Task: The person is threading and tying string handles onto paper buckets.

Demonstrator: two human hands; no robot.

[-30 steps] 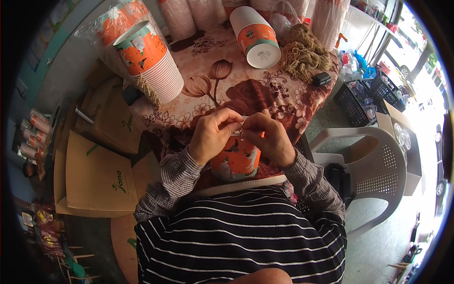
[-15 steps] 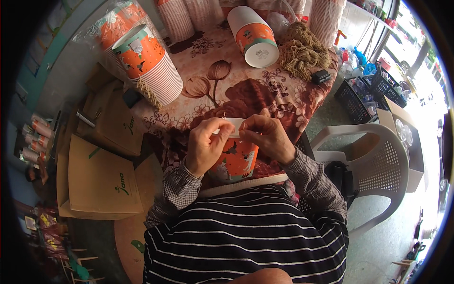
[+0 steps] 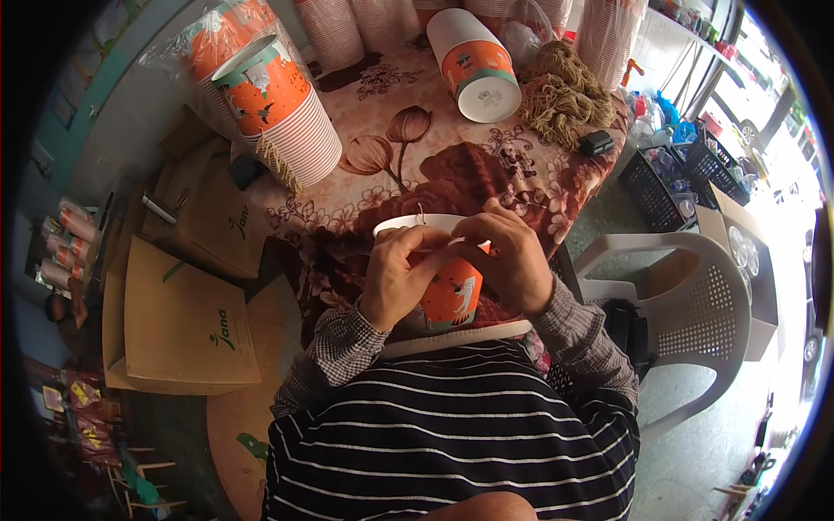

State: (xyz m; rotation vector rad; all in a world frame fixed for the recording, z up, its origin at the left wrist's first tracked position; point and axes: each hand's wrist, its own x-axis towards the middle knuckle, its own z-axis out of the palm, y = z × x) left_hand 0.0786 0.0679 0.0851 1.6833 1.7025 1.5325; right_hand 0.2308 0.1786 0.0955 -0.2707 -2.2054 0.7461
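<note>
An orange paper bucket (image 3: 453, 291) with printed figures stands upright at the near edge of the table, against my body. Both my hands meet over its near rim, fingertips touching. My left hand (image 3: 400, 273) is closed in a pinch, and so is my right hand (image 3: 508, 258). Whatever lies between the fingertips is hidden or too small to name. A thin bit of string (image 3: 421, 211) sticks up at the bucket's far rim. Past my hands, a white-and-orange stack of paper buckets (image 3: 478, 69) lies on its side beside a tangled heap of tan cords (image 3: 565, 94).
A tall stack of striped buckets (image 3: 300, 139) leans at the left, with short cords hanging by it. Wrapped stacks (image 3: 334, 39) line the back. A small black object (image 3: 596, 142) sits near the right edge. Cardboard boxes (image 3: 182, 317) are left, a plastic chair (image 3: 686, 295) right.
My hands have come closer together, so the fingertips now meet over the rim. The left hand has shifted right. The view has turned slightly.
</note>
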